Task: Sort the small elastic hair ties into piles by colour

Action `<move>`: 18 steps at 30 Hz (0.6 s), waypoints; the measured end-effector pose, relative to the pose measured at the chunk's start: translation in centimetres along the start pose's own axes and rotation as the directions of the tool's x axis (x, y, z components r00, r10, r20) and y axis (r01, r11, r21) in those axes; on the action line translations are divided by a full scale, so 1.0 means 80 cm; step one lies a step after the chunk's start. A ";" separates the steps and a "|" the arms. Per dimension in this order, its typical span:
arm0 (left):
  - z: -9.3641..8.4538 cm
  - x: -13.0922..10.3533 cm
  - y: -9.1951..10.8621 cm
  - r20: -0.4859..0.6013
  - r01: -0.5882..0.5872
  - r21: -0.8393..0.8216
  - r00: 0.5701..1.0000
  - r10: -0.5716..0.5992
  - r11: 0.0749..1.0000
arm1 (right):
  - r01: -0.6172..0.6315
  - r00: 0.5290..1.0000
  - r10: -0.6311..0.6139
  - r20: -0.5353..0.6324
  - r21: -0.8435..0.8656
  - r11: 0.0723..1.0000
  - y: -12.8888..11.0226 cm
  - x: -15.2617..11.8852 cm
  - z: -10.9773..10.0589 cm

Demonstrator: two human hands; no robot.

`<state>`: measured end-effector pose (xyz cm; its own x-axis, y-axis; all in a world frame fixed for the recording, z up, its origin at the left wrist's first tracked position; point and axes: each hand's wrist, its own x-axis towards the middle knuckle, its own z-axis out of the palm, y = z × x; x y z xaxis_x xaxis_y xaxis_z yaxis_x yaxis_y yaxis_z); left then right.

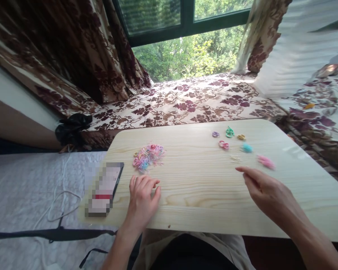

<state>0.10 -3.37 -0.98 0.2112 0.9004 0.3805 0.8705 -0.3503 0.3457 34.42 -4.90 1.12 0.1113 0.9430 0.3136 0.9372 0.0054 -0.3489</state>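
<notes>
My left hand [143, 197] rests on the pale wooden table, palm down, its fingers loosely bent and the thumb apart, holding nothing visible. Just beyond it lies a tangled pile of multicoloured hair ties [148, 155], mostly pink and purple. My right hand [266, 191] is over the right side, index finger stretched left, the other fingers bent and partly hidden. Its fingertip is near pale yellow hair ties [235, 159]. Around these lie small groups in pink [266, 162], teal [247, 148], mustard [241, 137], green [230, 132], purple [215, 134] and red-pink [223, 145].
A phone [108, 187], its screen pixelated, lies at the table's [191, 180] left edge. A white cable [64, 193] runs over the quilted bedding. Behind the table is a ledge with floral cloth [183, 101], a black bag [73, 127] and curtains [101, 56] beside the window.
</notes>
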 end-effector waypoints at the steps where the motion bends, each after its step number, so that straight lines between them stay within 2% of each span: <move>1: -0.003 -0.002 -0.002 -0.003 0.022 0.016 1.000 -0.022 1.000 | 0.032 0.999 -0.033 0.020 0.052 0.998 -0.013 0.000 0.011; 5: -0.013 -0.010 -0.012 -0.012 0.084 0.072 0.996 -0.084 0.994 | 0.143 0.980 -0.167 0.107 0.204 0.968 -0.061 -0.002 0.054; 8: -0.020 -0.018 -0.020 -0.025 0.109 0.110 0.994 -0.107 0.988 | 0.180 0.976 -0.200 0.084 0.200 0.963 -0.079 -0.004 0.073; 13: -0.026 -0.025 -0.030 -0.042 0.146 0.164 0.989 -0.141 0.976 | 0.177 0.984 -0.175 -0.031 0.139 0.974 -0.081 -0.006 0.083; 18: -0.023 -0.021 -0.027 -0.057 0.150 0.203 0.988 -0.141 0.968 | 0.215 0.976 -0.208 -0.067 0.119 0.969 -0.079 -0.009 0.084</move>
<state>-2.96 -4.61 -0.79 0.0608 0.9245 0.3762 0.9642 -0.1519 0.2175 26.23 -3.35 -2.85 -0.0642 0.8969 0.4375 0.8932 0.2471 -0.3756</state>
